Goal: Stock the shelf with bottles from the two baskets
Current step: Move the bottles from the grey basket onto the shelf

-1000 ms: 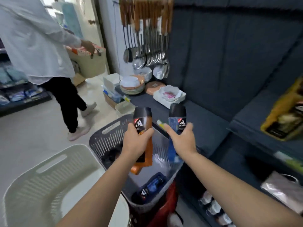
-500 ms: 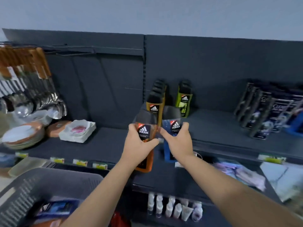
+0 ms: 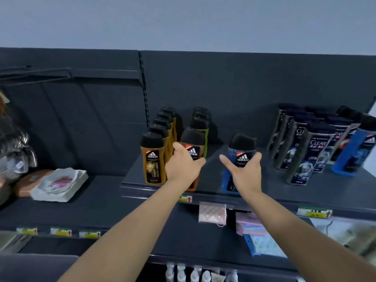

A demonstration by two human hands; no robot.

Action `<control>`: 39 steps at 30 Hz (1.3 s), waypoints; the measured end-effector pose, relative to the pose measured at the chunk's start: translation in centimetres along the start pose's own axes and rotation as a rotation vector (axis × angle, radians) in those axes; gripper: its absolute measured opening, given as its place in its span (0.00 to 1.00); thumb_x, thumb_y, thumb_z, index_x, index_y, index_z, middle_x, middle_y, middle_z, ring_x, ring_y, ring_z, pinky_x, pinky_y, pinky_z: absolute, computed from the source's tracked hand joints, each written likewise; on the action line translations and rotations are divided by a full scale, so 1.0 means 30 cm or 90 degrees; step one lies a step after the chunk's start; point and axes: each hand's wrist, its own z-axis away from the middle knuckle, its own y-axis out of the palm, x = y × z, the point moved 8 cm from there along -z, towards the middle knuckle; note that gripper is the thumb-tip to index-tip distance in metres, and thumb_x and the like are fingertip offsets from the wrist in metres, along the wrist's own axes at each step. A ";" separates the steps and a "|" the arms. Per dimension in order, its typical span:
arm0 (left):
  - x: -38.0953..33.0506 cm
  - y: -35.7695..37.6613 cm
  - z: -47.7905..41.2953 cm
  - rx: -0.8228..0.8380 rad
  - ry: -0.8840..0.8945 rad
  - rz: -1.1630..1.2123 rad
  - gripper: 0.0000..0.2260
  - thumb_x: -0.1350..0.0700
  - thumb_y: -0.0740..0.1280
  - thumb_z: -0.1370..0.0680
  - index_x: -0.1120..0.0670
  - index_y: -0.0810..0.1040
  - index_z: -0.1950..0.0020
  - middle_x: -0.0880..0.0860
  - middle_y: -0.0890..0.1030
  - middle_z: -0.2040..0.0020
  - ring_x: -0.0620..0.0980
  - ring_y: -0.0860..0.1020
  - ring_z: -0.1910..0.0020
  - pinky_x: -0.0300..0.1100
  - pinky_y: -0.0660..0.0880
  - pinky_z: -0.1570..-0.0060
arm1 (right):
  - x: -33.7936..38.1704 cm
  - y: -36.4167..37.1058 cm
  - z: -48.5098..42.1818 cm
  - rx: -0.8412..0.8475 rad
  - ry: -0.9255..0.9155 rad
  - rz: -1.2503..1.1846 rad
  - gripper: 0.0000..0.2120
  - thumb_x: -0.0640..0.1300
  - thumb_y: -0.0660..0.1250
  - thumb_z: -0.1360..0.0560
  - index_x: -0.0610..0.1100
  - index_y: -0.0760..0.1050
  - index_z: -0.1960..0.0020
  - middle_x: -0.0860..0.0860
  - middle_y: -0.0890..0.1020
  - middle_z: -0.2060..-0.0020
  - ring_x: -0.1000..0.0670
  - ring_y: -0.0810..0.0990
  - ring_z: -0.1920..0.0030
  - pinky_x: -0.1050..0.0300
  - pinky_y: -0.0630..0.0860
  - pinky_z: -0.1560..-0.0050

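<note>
Orange bottle [image 3: 193, 153] inside left grip [image 3: 184, 165]

**Two bottles at the shelf's front edge**

The orange bottle [image 3: 192, 157], black-capped with an Adidas label, stands upright at the front of the dark shelf [image 3: 264, 192], just right of a row of amber bottles [image 3: 153, 157]. The blue bottle [image 3: 240, 159], same cap and label, stands upright further right, apart from it. Green bottles [image 3: 200, 123] line up behind.

The dark shelf [image 3: 254, 192] carries a row of amber Adidas bottles [image 3: 154, 159], a green-bottle row [image 3: 200, 123] behind an orange bottle [image 3: 193, 151], a blue bottle [image 3: 241, 157], and Clear shampoo bottles [image 3: 309, 151].
</note>
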 end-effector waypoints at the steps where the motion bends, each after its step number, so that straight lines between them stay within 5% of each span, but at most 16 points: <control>1: -0.006 0.030 -0.034 0.004 -0.002 0.022 0.26 0.46 0.72 0.28 0.55 0.59 0.45 0.56 0.78 0.46 0.59 0.80 0.50 0.49 0.76 0.53 | -0.013 0.005 -0.030 0.004 -0.004 0.000 0.29 0.51 0.78 0.33 0.43 0.62 0.46 0.48 0.78 0.52 0.49 0.79 0.54 0.61 0.73 0.59; 7: 0.011 0.192 -0.195 0.013 -0.040 0.209 0.26 0.52 0.75 0.29 0.54 0.59 0.45 0.56 0.76 0.42 0.57 0.78 0.44 0.50 0.77 0.46 | -0.098 0.065 -0.166 0.049 -0.011 0.004 0.30 0.51 0.80 0.35 0.44 0.64 0.46 0.48 0.79 0.51 0.49 0.81 0.53 0.59 0.76 0.56; 23: 0.046 0.337 -0.325 0.028 0.029 0.212 0.30 0.53 0.75 0.29 0.50 0.57 0.38 0.55 0.72 0.36 0.53 0.73 0.35 0.54 0.74 0.37 | -0.185 0.187 -0.230 0.025 -0.055 0.093 0.29 0.51 0.77 0.31 0.45 0.59 0.44 0.48 0.77 0.51 0.50 0.79 0.54 0.59 0.75 0.59; 30: 0.116 0.311 -0.267 0.068 -0.029 0.206 0.47 0.52 0.78 0.31 0.52 0.49 0.23 0.55 0.66 0.27 0.54 0.66 0.28 0.54 0.67 0.30 | -0.168 0.200 -0.186 0.015 -0.057 0.102 0.30 0.52 0.76 0.31 0.44 0.60 0.41 0.46 0.77 0.48 0.48 0.78 0.50 0.54 0.77 0.56; 35: 0.080 0.178 -0.157 -0.053 0.091 0.105 0.33 0.62 0.71 0.27 0.58 0.57 0.27 0.55 0.64 0.30 0.51 0.62 0.29 0.42 0.64 0.32 | -0.129 0.264 -0.105 0.032 -0.067 0.092 0.30 0.54 0.76 0.31 0.47 0.59 0.42 0.47 0.77 0.47 0.49 0.78 0.48 0.50 0.80 0.53; 39: 0.060 0.184 -0.092 0.076 0.165 0.195 0.30 0.68 0.69 0.28 0.52 0.63 0.31 0.47 0.74 0.43 0.44 0.75 0.42 0.45 0.76 0.40 | -0.095 0.327 -0.042 0.059 -0.056 0.059 0.27 0.49 0.75 0.30 0.49 0.59 0.44 0.49 0.76 0.47 0.50 0.78 0.49 0.54 0.78 0.54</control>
